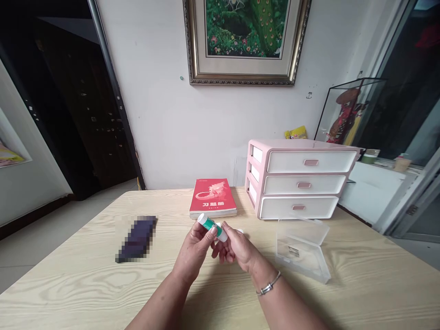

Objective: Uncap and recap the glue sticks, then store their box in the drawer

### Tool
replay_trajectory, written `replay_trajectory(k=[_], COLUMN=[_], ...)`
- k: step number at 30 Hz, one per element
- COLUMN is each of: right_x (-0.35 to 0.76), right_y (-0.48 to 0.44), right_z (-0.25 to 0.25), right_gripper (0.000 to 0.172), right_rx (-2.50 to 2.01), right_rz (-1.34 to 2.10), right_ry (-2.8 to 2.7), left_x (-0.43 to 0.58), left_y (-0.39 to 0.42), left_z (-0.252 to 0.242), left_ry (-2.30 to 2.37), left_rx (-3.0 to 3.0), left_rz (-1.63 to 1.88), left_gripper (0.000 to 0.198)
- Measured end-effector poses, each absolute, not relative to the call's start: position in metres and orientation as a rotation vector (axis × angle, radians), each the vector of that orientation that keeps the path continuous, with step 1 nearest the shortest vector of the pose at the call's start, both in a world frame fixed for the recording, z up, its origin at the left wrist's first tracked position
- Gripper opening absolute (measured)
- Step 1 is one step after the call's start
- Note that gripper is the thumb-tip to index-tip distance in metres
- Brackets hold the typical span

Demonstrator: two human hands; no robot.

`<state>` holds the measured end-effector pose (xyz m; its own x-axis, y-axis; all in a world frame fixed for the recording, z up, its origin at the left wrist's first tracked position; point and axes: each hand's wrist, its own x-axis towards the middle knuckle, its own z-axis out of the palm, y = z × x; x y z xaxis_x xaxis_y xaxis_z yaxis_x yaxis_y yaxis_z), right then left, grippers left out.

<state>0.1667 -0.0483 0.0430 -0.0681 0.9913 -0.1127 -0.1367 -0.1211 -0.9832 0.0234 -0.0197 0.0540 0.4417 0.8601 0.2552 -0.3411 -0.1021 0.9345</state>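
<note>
A green-and-white glue stick is tilted above the middle of the table, its upper white end pointing up and left. My left hand grips its middle between thumb and fingers. My right hand, with a metal bracelet on its wrist, is closed at the tube's lower white end, fingers curled beneath; part of that contact is hidden. Just behind the hands, a small white piece is partly covered. A red book lies flat beyond the glue stick.
To the right lies an open clear plastic case with a small greyish thing in it. Behind it stands a pink-and-white three-drawer box, a yellow packet by its top. A dark pixelated item rests at the left of the wooden table.
</note>
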Motion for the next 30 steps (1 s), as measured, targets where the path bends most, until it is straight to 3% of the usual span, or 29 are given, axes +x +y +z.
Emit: replay_trajectory(k=[8, 13, 17, 22, 30], right_x=[0.171, 0.174, 0.175, 0.175, 0.172], right_y=[-0.043, -0.039, -0.043, -0.049, -0.052], right_z=[0.034, 0.030, 0.032, 0.038, 0.042], right_gripper=[0.042, 0.026, 0.020, 0.023, 0.022], right_rx=[-1.255, -1.533, -1.660, -1.665, -1.547], right_rz=[1.092, 0.545, 0.408, 0.518, 0.644], right_ry=[-0.994, -1.172, -1.298, -1.284, -1.272], left_x=[0.026, 0.024, 0.029, 0.028, 0.020], left_y=[-0.020, -0.017, -0.024, -0.028, -0.021], left_z=[0.049, 0.038, 0.036, 0.043, 0.043], left_ry=[0.658, 0.933, 0.988, 0.753, 0.518], left_rx=[1.470, 2.183, 2.524, 2.324, 1.492], left_rz=[1.063, 0.943, 0.705, 0.644, 0.341], left_gripper=[0.038, 0.021, 0.024, 0.032, 0.044])
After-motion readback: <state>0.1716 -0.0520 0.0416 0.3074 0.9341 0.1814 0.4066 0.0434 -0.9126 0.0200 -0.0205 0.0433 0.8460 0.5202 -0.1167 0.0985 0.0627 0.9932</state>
